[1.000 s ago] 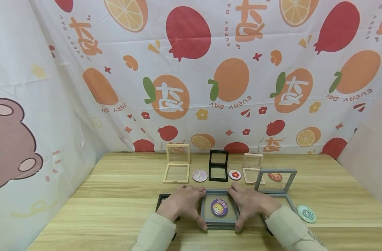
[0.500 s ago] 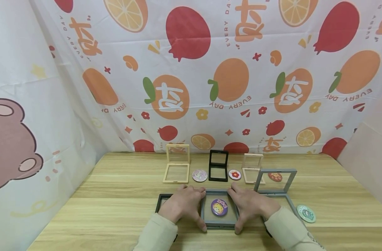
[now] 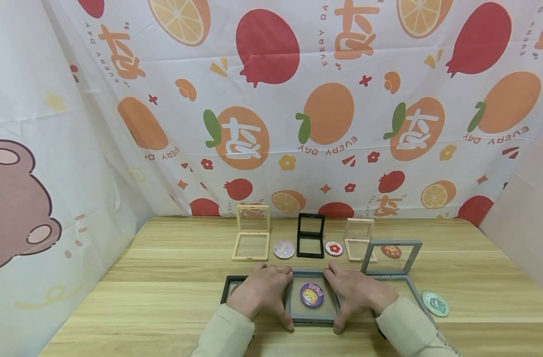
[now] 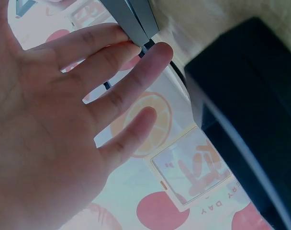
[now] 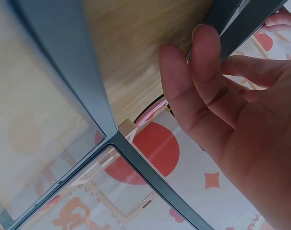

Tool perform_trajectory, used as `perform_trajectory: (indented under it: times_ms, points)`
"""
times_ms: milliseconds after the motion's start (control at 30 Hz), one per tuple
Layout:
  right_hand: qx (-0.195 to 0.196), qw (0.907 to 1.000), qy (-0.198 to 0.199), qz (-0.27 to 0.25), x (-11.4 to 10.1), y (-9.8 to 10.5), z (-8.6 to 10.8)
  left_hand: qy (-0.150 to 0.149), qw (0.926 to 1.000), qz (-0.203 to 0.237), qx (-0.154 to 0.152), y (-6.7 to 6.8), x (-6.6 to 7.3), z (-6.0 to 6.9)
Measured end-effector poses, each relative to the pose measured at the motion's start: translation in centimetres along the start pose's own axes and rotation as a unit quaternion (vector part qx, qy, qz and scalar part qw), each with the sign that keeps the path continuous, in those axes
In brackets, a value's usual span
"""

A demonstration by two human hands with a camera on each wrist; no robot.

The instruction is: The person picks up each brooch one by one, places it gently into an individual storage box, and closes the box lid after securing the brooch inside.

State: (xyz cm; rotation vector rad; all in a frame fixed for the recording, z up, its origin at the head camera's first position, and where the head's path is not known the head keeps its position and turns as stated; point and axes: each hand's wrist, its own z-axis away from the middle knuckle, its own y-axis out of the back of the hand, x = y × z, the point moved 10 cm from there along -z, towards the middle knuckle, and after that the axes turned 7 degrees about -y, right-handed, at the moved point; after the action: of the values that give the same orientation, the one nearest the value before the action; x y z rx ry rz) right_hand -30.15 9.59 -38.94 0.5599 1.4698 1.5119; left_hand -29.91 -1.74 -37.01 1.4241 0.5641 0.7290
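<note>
A grey square display frame lies closed on the table, its clear window showing a round purple badge with a yellow cartoon face. My left hand grips its left side, fingers at the far corner and thumb at the near corner. Opposite, my right hand holds the right side in the same manner. In the left wrist view, fingertips meet the grey frame's edge, while the little finger stands apart. The right wrist view shows fingers against the frame's dark edge; the thumb is hidden there.
An open grey frame stands right of my right hand, near a green badge. A black frame is partly under my left forearm. Behind are open cream, black and beige frames with badges between.
The grey frame's upper half has sunk slightly onto its lower half, narrowing the gap at the near edge. Both hands keep nearly the same place.
</note>
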Motion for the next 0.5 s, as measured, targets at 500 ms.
perform_trajectory:
  times_ms: [500]
  points:
    - [0.002, 0.9998, -0.012, 0.014, -0.06, -0.11, -0.04, -0.005, 0.9996, -0.022, 0.017, 0.45, 0.55, 0.20]
